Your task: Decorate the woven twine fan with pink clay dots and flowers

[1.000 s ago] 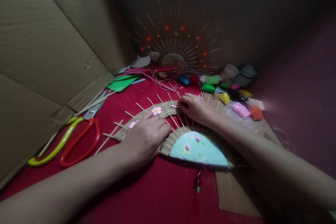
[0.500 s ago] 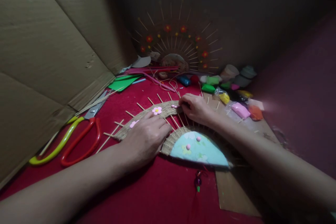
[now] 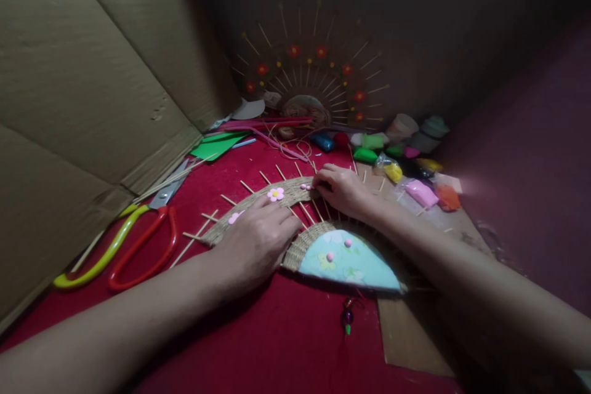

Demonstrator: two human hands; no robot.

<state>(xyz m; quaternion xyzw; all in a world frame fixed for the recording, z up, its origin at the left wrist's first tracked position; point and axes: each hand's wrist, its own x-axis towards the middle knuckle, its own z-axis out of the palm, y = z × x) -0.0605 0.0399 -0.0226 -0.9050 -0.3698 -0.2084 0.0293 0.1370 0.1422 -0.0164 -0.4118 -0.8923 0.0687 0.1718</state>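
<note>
A half-round woven fan [image 3: 305,246] with thin stick ribs lies on the red surface. Its straw-coloured outer band [image 3: 252,202] carries a pink clay flower [image 3: 276,194] with a yellow centre. My left hand [image 3: 258,237] lies over the left side of the fan, fingers bent onto the band and ribs, holding it. Another pink flower [image 3: 236,217] is partly covered by that hand. At the top of the band my right hand [image 3: 344,188] pinches beside small pink clay petals [image 3: 305,187], fingertips touching them. Two pink balls [image 3: 330,257] sit on the light-blue floral centre.
Red-and-yellow-handled scissors [image 3: 143,231] lie left, beside a cardboard wall [image 3: 92,74]. Coloured clay packets [image 3: 421,193] sit at right on a cardboard sheet [image 3: 409,335]. Behind are green paper [image 3: 217,145], pink strips [image 3: 272,132] and a fan with red flowers [image 3: 321,52]. A beaded tassel [image 3: 348,317] lies in front.
Almost nothing differs. My right hand has shifted very slightly left at the band; my left hand stays on the fan.
</note>
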